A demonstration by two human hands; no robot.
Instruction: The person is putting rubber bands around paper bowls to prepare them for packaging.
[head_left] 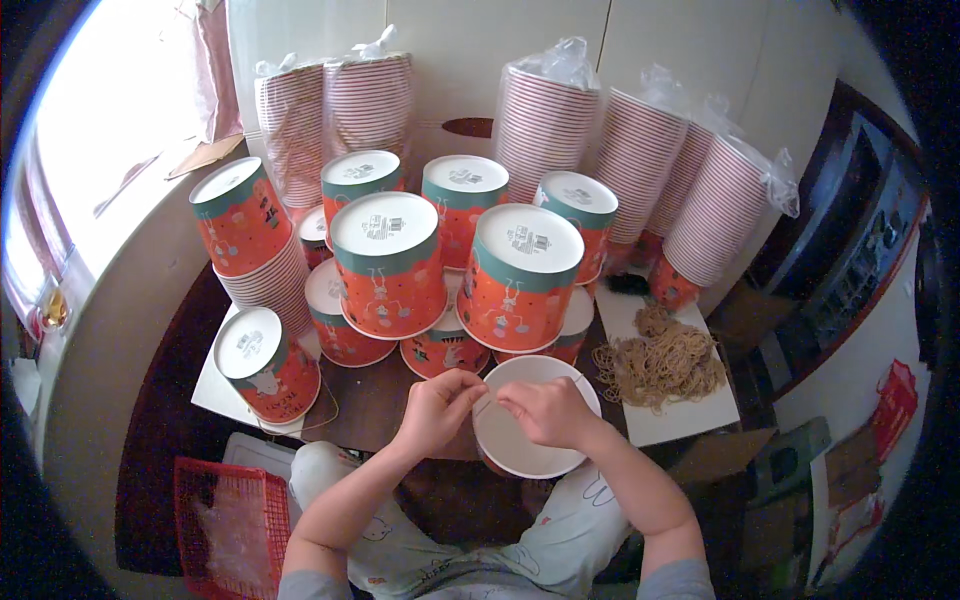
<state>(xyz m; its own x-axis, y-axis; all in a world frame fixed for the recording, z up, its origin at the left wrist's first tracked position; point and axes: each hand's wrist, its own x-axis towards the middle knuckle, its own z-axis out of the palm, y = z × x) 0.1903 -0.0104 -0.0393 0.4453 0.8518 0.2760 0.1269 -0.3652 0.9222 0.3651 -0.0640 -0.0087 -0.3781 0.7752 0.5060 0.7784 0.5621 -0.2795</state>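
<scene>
An open paper bucket (pixel 530 455), white inside, stands mouth up between my knees at the table's front edge. Over its mouth my left hand (pixel 438 410) and my right hand (pixel 552 408) come close together, each with thumb and fingertips pinched. A thin brown string shows faintly between the fingertips; much of it is hidden by my fingers. Just beyond, upside-down orange buckets with green bands and white bases stand stacked, two of them, a left one (pixel 390 280) and a right one (pixel 520 290), nearest my hands. A tangled heap of brown string (pixel 660 365) lies to the right.
Tall plastic-wrapped stacks of nested buckets, such as one stack (pixel 545 125), line the back wall. At left, a single overturned bucket (pixel 265 365) has a loop of string beside it. A red basket (pixel 230 530) stands on the lower left; a cardboard piece (pixel 720 455) is at right.
</scene>
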